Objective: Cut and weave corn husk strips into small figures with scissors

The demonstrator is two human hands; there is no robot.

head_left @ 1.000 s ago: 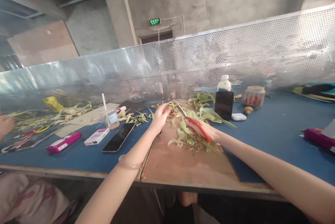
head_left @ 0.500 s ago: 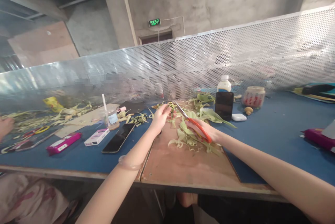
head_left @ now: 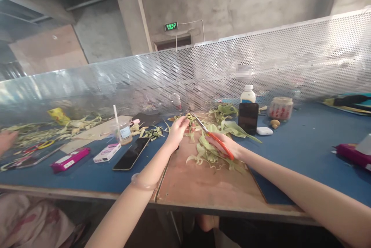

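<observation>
A: Left hand (head_left: 178, 132)?
B: Fingertips pinched on small green husk strip (head_left: 189, 118), 12 o'clock on brown plywood board (head_left: 208, 182).
A: Right hand (head_left: 224, 145)?
B: Curled tight round orange-handled steel scissors (head_left: 213, 136), blades pointing 11 o'clock at strip.

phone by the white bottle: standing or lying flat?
Standing. The dark phone stands upright on its lower edge on the blue table, just in front of the white bottle; what props it up is hidden.
</observation>
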